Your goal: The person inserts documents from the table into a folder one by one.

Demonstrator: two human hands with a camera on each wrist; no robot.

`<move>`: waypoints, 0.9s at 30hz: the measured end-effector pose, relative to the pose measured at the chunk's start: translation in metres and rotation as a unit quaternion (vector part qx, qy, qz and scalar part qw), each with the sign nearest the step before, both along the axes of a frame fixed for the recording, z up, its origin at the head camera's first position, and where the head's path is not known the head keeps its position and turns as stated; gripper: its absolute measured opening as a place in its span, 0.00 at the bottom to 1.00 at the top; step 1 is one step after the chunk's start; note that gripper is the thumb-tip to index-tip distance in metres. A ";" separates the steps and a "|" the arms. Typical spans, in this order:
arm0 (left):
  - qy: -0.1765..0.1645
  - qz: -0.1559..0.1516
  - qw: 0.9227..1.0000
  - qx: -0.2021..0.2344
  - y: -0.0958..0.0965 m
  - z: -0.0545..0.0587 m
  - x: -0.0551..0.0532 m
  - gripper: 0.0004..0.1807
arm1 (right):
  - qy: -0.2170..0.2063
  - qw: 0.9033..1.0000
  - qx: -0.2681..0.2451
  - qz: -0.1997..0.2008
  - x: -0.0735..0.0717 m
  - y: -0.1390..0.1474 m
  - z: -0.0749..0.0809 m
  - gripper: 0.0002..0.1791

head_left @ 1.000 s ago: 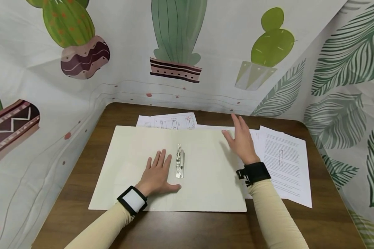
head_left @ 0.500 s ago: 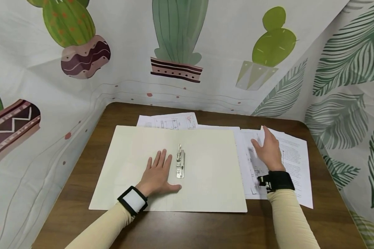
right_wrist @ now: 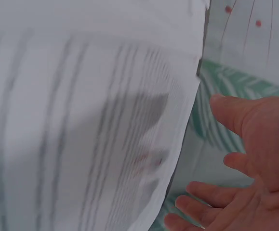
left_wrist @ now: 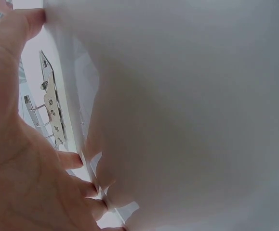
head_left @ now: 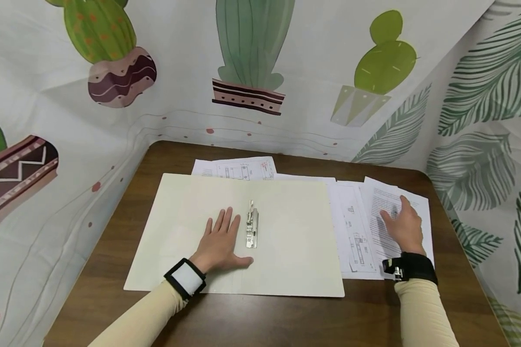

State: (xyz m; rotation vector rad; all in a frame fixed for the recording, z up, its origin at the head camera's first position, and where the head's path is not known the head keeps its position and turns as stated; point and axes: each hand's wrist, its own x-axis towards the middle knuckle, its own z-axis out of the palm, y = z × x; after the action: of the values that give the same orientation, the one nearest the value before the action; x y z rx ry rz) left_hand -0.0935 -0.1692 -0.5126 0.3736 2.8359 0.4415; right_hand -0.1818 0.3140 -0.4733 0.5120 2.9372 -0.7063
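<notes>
The left hand (head_left: 219, 248) rests flat, fingers spread, on a smooth cream folder (head_left: 295, 231) nearer the worktop's (head_left: 260, 318) left edge, beside its shiny metal clip (head_left: 252, 229), while the right hand (head_left: 404, 230), fingers parted, seemingly hovers over thin printed sheets (head_left: 381, 241) by the right edge.

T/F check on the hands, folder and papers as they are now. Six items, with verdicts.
1. The left hand lies on the folder, beside the metal clip. True.
2. The folder is closed. False: it lies open, flat on the table.
3. The right hand is above a printed sheet. True.
4. The right hand is gripping the metal clip. False: it holds nothing and is well to the right of the clip.
5. There is a wristband on each arm. True.
6. All visible paper lies left of the folder. False: it shows beyond the folder's far edge and to its right.
</notes>
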 end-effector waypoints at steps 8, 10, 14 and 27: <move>-0.007 -0.002 1.000 -0.014 0.001 0.006 0.001 0.69 | -0.030 0.999 -0.004 -0.024 0.017 0.038 -0.006 0.48; -0.007 -0.001 1.000 -0.014 0.001 0.008 0.001 0.69 | -0.037 0.999 -0.001 -0.027 0.021 0.043 -0.005 0.48; -0.008 -0.001 1.000 -0.018 0.001 0.008 0.001 0.69 | -0.050 0.998 0.000 -0.033 0.027 0.052 -0.003 0.48; -0.003 0.001 1.000 -0.014 0.002 0.008 0.001 0.68 | -0.084 0.994 -0.016 -0.070 0.034 0.063 -0.007 0.55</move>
State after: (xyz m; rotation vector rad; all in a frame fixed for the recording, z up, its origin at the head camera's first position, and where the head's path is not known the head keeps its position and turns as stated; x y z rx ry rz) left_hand -0.0923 -0.1668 -0.5049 0.3638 2.8346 0.4013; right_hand -0.1481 0.3768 -0.4805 0.7424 2.7501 -0.6869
